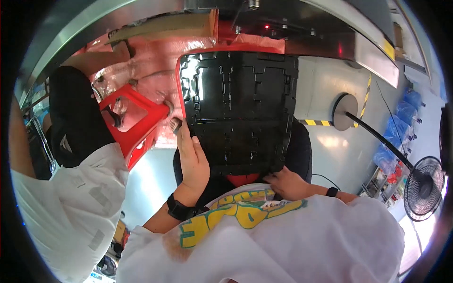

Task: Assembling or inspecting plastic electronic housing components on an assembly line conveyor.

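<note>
A black moulded plastic tray (240,113) with raised ribs and recesses lies over my lap. Red edging (180,89) shows along its left and far sides, and a bit of red is visible under its near edge. Against the tray's left side rests my left hand (192,160), its fingers stretched out flat and pointing away from me. My right hand (287,183) is at the near right corner, with fingers bent against the near edge. Its fingertips are in shadow, so what they hold is hidden.
Another person's white sleeve (89,203) and dark-clothed leg (78,118) are close on the left, beside a red stool (137,118). A metal table edge (325,45) crosses the far side. On the right stands a black fan (424,188), with blue plastic-wrapped items (391,132) behind.
</note>
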Tool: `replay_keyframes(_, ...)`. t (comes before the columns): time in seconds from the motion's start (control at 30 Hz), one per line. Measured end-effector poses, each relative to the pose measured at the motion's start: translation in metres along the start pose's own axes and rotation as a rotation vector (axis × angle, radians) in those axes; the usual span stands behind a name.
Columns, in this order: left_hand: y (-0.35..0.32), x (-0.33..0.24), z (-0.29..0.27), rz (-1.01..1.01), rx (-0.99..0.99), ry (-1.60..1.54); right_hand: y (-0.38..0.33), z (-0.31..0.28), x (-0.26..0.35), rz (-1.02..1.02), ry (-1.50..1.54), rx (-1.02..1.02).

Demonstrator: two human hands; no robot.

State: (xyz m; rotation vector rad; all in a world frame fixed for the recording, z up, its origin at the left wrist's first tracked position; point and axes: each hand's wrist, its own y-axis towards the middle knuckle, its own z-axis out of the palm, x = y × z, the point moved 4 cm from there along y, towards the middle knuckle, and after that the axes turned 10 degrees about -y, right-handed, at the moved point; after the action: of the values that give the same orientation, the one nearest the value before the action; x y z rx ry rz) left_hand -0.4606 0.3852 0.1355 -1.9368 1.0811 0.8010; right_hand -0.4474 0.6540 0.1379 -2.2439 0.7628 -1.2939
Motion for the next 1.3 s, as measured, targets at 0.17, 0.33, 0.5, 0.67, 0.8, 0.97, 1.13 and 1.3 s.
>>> replay_keyframes(0.17,0.002,-0.01,0.004,-0.025,0.017,0.003,0.033,0.017,0.012,0.115,0.504,0.066)
replay_keyframes(0.33,-0.001,-0.004,-0.002,-0.032,-0.002,0.033,0.124,0.012,0.023,0.118,0.493,0.056)
replay_keyframes(0.5,-0.001,0.003,-0.004,-0.066,0.045,0.124,0.122,0.012,-0.014,0.179,0.475,-0.04)
replay_keyframes(0.67,-0.004,0.005,-0.003,-0.245,0.057,0.117,0.11,0.039,-0.037,0.227,0.515,-0.055)
replay_keyframes(0.8,-0.006,0.003,-0.008,-0.318,0.082,0.19,0.182,0.023,-0.017,0.213,0.571,0.01)
replay_keyframes(0.97,-0.009,-0.003,-0.008,-0.304,0.098,0.257,0.174,0.046,-0.003,0.141,0.569,0.179)
replay_keyframes(1.13,-0.004,0.022,-0.02,-0.171,0.027,0.377,0.204,0.039,-0.02,0.077,0.475,0.227)
replay_keyframes(1.3,-0.003,0.017,-0.003,0.097,-0.085,0.249,0.165,0.091,-0.065,0.054,0.323,0.278)
